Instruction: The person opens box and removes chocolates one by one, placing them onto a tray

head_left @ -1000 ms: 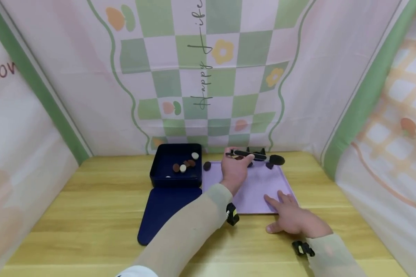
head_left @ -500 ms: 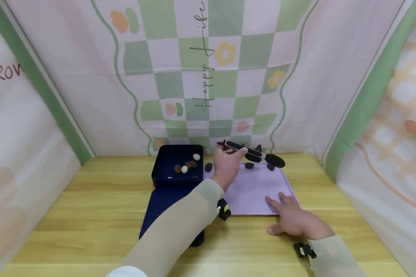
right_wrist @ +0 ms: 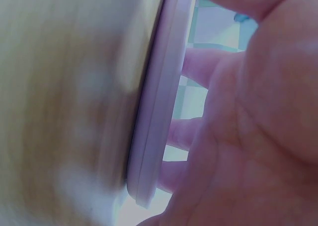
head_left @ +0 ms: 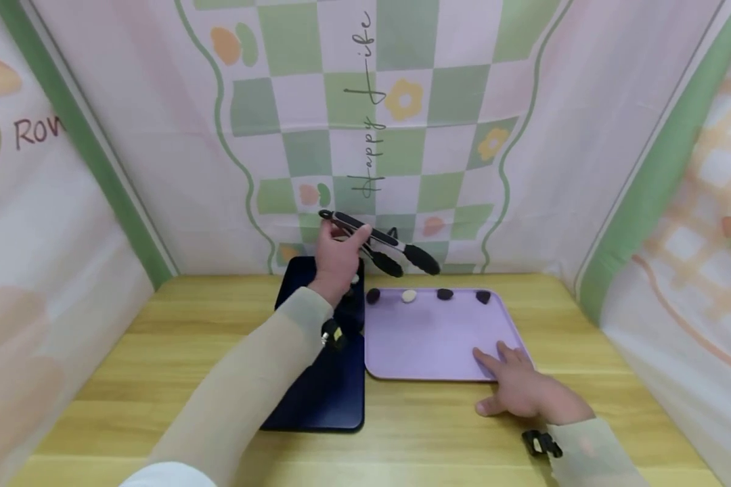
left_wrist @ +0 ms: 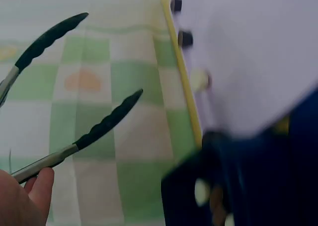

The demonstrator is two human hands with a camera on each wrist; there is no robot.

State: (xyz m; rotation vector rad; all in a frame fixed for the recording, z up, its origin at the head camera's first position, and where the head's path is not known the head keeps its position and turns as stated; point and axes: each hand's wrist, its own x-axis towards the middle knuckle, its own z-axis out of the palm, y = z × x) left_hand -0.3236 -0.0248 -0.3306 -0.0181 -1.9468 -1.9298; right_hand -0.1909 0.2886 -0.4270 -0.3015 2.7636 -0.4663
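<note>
A wood-grained table (head_left: 438, 433) fills the foreground, its pale yellow boards running crosswise. At the near right, the right hand (head_left: 518, 385) lies with fingers spread, fingertips on the front right corner of a lilac tray (head_left: 432, 338), thumb outside the rim; it grips nothing. Left of the tray lies a flat navy panel (head_left: 338, 396), partly covered by a beige sleeve (head_left: 237, 385). Four small pieces (head_left: 445, 294) — three dark, one cream — stand in a spaced row along the tray's far edge. Behind the panel, a navy box (head_left: 294, 274) holds white and brown pieces (left_wrist: 217, 206). Above it the left hand (head_left: 336, 262) grips black-and-silver tongs (head_left: 385, 237), fingers curled round the handle, the two tips well apart. Beyond hangs a cloth backdrop (head_left: 399, 152), green-and-white checked and lettered "Happy Life"; green bands (head_left: 106, 172) border the side cloths.
</note>
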